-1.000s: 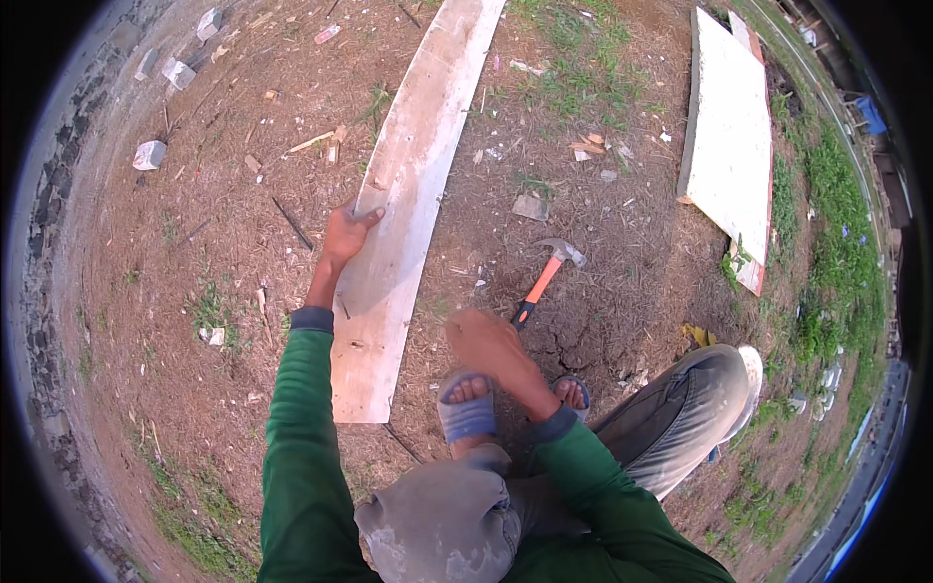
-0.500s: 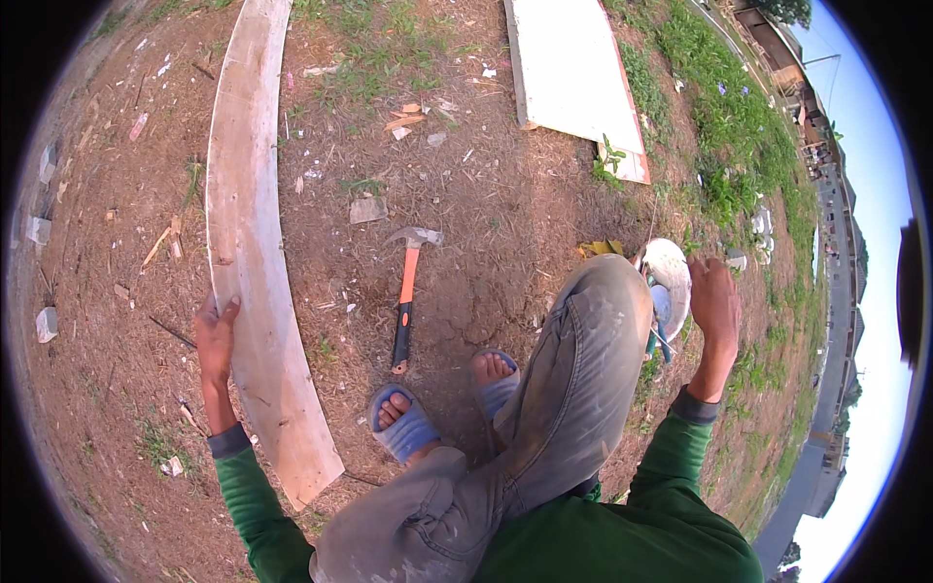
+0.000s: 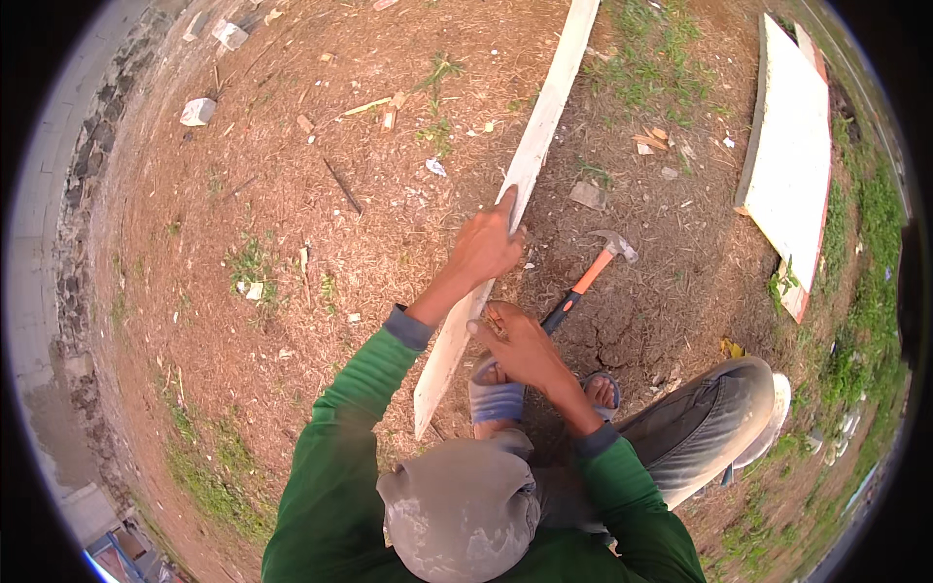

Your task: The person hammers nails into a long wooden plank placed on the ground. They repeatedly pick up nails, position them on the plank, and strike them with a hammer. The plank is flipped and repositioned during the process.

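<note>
- My right hand [image 3: 526, 347] is half curled beside the plank [image 3: 533, 155]; I cannot tell if it grips something.
- My left hand [image 3: 486, 250] closes on the plank, which stretches away before me; I should hold firmly against tipping.
- The hammer [image 3: 593, 273] lies rightward, better avoided.

Here's the straw-littered dirt ground [image 3: 374, 267], and straight out at three o'clock lies the orange-and-black hammer [image 3: 591, 273]! Wood scraps [image 3: 650, 142] sit between one and two (splintery bits), a pale block [image 3: 197, 112] at ten.
</note>
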`<move>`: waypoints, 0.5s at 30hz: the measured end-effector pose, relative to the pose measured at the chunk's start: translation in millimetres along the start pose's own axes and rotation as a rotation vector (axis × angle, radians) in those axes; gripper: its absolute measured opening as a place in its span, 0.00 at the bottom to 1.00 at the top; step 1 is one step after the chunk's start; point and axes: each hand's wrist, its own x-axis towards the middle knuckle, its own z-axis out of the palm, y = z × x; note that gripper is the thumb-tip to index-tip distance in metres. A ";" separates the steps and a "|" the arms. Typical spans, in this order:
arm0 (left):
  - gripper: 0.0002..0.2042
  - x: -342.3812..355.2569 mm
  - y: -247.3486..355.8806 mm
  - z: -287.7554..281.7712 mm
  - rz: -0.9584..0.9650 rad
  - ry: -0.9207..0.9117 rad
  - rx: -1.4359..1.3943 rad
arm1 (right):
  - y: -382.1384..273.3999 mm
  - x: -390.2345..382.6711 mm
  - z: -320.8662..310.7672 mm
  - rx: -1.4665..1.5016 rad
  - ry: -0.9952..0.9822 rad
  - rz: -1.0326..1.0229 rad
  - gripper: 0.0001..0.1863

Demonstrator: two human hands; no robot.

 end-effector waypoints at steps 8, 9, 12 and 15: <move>0.38 3.2 -3.2 1.6 -0.020 -0.061 0.044 | 25.4 17.7 22.7 0.238 -0.037 0.176 0.29; 0.39 3.8 -0.9 6.2 -0.011 -0.074 0.021 | 26.0 19.3 17.4 0.231 -0.057 0.190 0.29; 0.40 -0.6 9.3 22.7 0.000 -0.003 0.080 | 27.7 19.1 1.7 0.118 -0.118 0.250 0.30; 0.41 -1.2 18.8 39.5 0.006 0.076 0.156 | 28.1 16.4 -8.9 0.143 -0.128 0.290 0.27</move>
